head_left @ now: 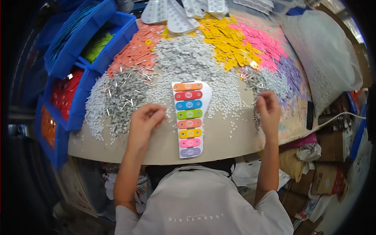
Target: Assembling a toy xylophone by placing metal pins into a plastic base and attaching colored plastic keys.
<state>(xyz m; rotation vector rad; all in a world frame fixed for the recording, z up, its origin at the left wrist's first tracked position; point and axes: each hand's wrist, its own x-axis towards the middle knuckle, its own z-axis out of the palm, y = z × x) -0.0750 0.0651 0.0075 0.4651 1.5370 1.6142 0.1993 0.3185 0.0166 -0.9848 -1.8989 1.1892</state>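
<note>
A toy xylophone (207,94) lies upright before me on the table, its white base carrying a column of bars in several colours with screw heads or pins at their ends. Left of it, my left hand (147,119) hovers with curled fingers and the thumb near the fingertips, beside small white washers (158,95). My right hand (269,112) is raised over the table's right part, fingers bent together next to a heap of silver pins (254,80). Anything between the fingers of either hand is too small to make out.
Another pin heap (127,92) lies at left. Behind are piles of grey-white rings (184,58), coral bars (135,47), yellow bars (223,39), pink bars (264,43) and purple bars (288,76). Blue bins (80,105) stand left, a plastic sack (323,51) right, white bases (178,19) at the back.
</note>
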